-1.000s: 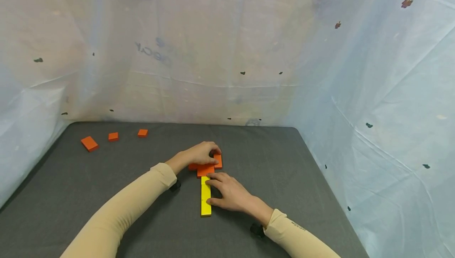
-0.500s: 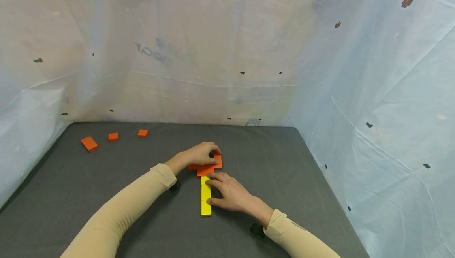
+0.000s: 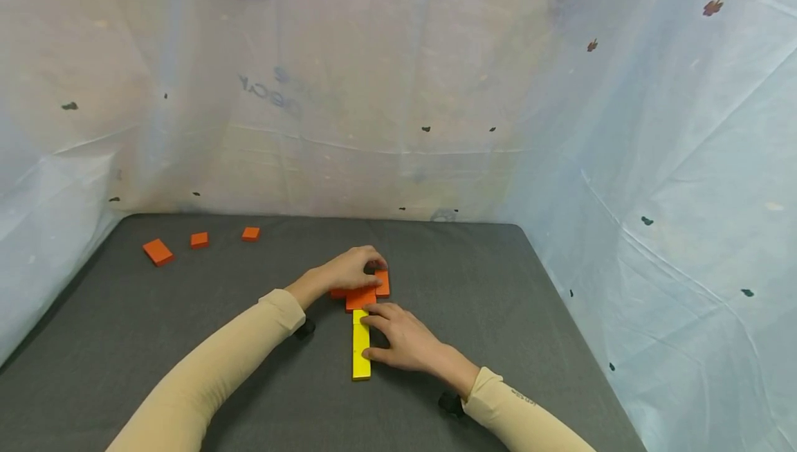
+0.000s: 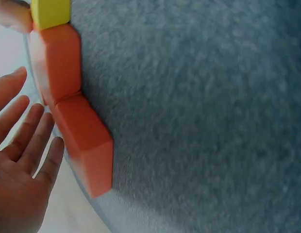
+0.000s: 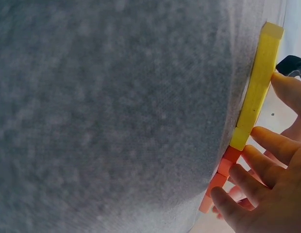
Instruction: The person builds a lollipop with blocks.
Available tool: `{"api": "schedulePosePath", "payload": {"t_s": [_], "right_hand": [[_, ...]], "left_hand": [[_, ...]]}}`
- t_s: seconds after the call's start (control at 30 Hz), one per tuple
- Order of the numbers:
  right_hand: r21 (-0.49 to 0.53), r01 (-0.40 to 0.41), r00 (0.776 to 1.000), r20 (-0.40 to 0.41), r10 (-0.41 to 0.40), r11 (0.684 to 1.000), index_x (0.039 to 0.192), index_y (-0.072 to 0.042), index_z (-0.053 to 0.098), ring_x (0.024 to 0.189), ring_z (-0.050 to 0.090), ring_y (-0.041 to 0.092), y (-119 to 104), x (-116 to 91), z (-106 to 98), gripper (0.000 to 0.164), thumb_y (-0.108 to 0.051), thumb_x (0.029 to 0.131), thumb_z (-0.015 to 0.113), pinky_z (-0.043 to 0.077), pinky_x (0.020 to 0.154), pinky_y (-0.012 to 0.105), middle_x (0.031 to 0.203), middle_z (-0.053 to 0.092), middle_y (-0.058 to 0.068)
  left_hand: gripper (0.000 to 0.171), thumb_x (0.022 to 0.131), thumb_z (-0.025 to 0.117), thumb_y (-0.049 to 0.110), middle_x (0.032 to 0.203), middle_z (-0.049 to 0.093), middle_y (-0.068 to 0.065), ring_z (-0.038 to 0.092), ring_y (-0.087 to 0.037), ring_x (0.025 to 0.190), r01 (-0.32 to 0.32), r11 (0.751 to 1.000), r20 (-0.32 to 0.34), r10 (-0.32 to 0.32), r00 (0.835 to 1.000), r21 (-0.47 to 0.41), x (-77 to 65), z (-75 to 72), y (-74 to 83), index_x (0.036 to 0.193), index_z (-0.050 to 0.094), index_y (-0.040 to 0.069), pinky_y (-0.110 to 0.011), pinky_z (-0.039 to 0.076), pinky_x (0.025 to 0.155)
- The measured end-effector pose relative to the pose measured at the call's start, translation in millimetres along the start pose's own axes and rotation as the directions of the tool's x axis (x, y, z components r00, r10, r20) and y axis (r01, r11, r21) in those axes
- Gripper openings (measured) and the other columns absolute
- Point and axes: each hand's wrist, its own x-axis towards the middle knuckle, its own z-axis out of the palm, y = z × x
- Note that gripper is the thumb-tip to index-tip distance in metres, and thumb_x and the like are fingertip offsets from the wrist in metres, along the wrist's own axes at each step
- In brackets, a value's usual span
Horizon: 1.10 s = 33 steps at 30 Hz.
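Note:
Flat orange blocks lie joined at mid-table: a front one [image 3: 361, 298], a right one [image 3: 382, 284] and a left one [image 3: 338, 293] partly under my hand. Over them arches my left hand [image 3: 350, 269], its fingers extended and relaxed beside the orange blocks [image 4: 85, 124] in the left wrist view. A long yellow block [image 3: 361, 354] and a short yellow piece [image 3: 360, 316] run in line toward me from the front orange block. My right hand [image 3: 406, 336] lies along their right side, spread fingertips and thumb right at the yellow edge [image 5: 259, 80].
Three loose orange blocks lie at the back left: a larger one [image 3: 158, 252] and two small ones [image 3: 199, 239] [image 3: 251, 233]. A dark grey cloth covers the table [image 3: 486, 279]. Pale plastic sheeting [image 3: 373, 92] hangs behind and on both sides.
My left hand has lifted very slightly from the orange blocks, with a little more gap under its fingers. The right hand and all the blocks stay in place.

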Motion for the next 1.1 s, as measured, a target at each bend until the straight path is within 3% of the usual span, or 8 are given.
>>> {"api": "schedulePosePath", "payload": {"t_s": [0.17,0.37,0.7,0.97,1.1], "right_hand": [[-0.002,0.002,1.0,-0.005,-0.002,1.0,0.149,-0.015,0.058,0.147,0.043,0.026,0.6,0.7,1.0,0.062,-0.047,0.098,0.071,0.042,0.115,0.05,0.16,0.045,0.004],[0.005,-0.009,1.0,-0.008,0.009,1.0,0.149,-0.014,0.058,0.147,0.043,0.027,0.3,0.5,2.1,0.061,-0.046,0.098,0.071,0.043,0.115,0.051,0.16,0.046,0.004],[0.018,-0.017,1.0,-0.006,0.017,1.0,0.15,-0.015,0.057,0.148,0.041,0.026,-0.4,-2.4,1.0,0.061,-0.045,0.098,0.072,0.041,0.117,0.05,0.161,0.045,0.004],[0.021,-0.009,1.0,-0.01,0.01,1.0,0.15,-0.015,0.057,0.149,0.04,0.026,0.2,-1.6,2.6,0.062,-0.045,0.098,0.072,0.04,0.117,0.05,0.162,0.044,0.003],[0.018,-0.002,1.0,-0.015,0.002,1.0,0.15,-0.015,0.057,0.149,0.04,0.025,0.2,-1.1,3.6,0.061,-0.045,0.098,0.072,0.041,0.116,0.05,0.162,0.043,0.003]], "left_hand": [[0.037,0.1,0.074,0.021,0.133,0.062,-0.008,0.064,-0.025,0.117,-0.036,0.999,-0.118,0.036,0.992,-0.004,-5.8,-11.5,-14.0,0.135,0.068,0.009,-0.045,0.056,0.097],[0.041,0.098,0.075,0.015,0.133,0.062,-0.011,0.064,-0.03,0.117,-0.009,1.0,-0.24,0.008,0.971,-0.003,-22.2,-31.3,-40.8,0.137,0.067,0.005,-0.051,0.056,0.095],[0.044,0.099,0.072,0.013,0.139,0.059,-0.018,0.059,-0.039,0.122,0.152,0.988,-0.321,-0.149,0.935,-0.015,-65.8,-75.7,-93.7,0.14,0.062,0.002,-0.06,0.051,0.097],[0.043,0.102,0.067,0.016,0.142,0.053,-0.025,0.057,-0.046,0.123,0.315,0.949,-0.363,-0.292,0.885,0.007,-95.5,-101.4,-129.3,0.144,0.06,0.003,-0.064,0.051,0.088],[0.044,0.102,0.066,0.015,0.146,0.049,-0.029,0.056,-0.049,0.123,0.378,0.924,-0.376,-0.332,0.865,0.054,-108.6,-106.3,-145.0,0.143,0.059,0.001,-0.066,0.049,0.092]]}}
